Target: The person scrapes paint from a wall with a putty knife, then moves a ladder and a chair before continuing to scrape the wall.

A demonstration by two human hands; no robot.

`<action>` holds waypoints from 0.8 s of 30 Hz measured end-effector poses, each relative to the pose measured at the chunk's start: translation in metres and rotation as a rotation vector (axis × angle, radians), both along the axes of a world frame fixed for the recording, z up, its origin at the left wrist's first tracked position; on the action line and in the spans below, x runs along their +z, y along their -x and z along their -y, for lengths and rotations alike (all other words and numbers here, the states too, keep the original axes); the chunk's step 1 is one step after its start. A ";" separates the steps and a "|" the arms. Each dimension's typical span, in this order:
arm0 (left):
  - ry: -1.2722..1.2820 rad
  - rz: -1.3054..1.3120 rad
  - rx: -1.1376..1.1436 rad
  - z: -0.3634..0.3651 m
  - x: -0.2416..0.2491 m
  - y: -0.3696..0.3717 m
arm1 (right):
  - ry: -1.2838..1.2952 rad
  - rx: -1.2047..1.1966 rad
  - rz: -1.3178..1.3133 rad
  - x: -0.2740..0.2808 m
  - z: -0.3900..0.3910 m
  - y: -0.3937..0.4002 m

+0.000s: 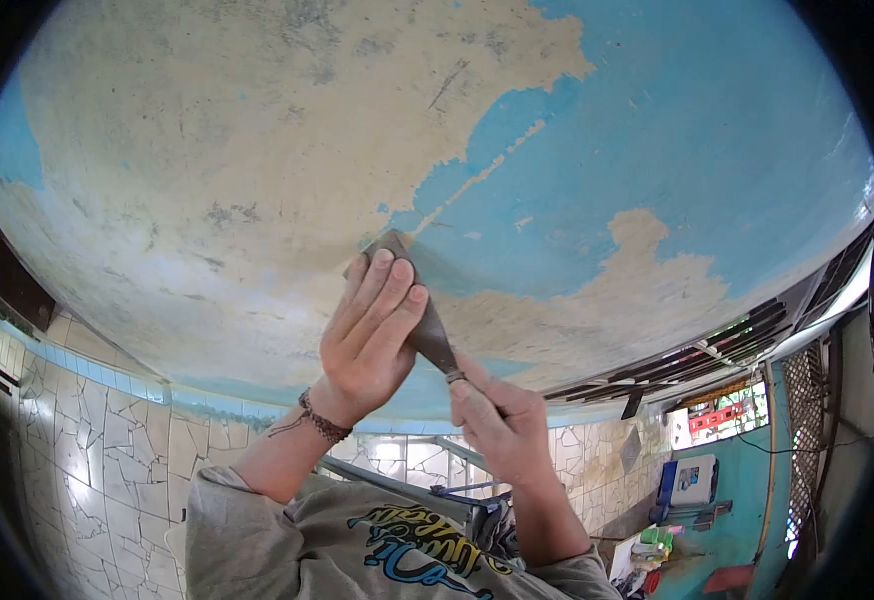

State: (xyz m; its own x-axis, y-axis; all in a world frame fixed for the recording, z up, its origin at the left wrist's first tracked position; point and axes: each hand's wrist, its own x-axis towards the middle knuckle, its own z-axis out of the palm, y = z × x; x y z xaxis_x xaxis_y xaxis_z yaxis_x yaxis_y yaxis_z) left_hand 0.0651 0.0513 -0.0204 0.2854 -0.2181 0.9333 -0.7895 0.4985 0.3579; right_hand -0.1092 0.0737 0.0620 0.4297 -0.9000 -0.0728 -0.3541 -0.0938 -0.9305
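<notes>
A scraper with a broad, dull metal blade (431, 335) leans against a wall of peeling blue paint (647, 130), its wide edge meeting the boundary between paint and bare patch. My right hand (502, 425) is closed around its handle, which is mostly hidden by the fingers. Stretched out flat, the fingers of my left hand (372, 335) press on the blade near its wide end. A braided bracelet (324, 420) circles my left wrist. Above the blade, a thin scraped line (477, 180) runs up through the blue paint.
Beige, stripped surface (257, 120) spreads over the upper left. Low down is cracked-pattern tile (107, 470). Behind me, metal bars (407, 478) cross. At the right are a blue-and-white container (689, 480), bottles (652, 540) and a window (727, 415).
</notes>
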 end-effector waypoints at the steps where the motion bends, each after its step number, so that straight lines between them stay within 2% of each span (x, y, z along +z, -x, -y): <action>1: 0.015 -0.009 0.028 0.001 0.000 -0.002 | 0.042 0.017 0.011 -0.005 -0.001 -0.002; 11: 0.016 -0.065 0.012 0.004 -0.013 0.008 | 0.136 0.043 -0.025 -0.013 -0.001 0.000; 14: -0.025 -0.053 -0.055 0.001 -0.013 0.010 | 0.020 0.004 -0.032 -0.011 0.001 0.006; 18: -0.004 -0.040 0.052 0.000 -0.012 0.000 | 0.021 0.035 -0.003 -0.012 0.002 -0.004; 22: -0.047 -0.071 -0.055 -0.004 -0.012 0.010 | -0.033 0.009 -0.029 -0.008 0.001 0.001; 24: -0.011 -0.046 0.023 -0.002 -0.013 -0.003 | -0.029 0.027 -0.020 -0.008 0.000 -0.004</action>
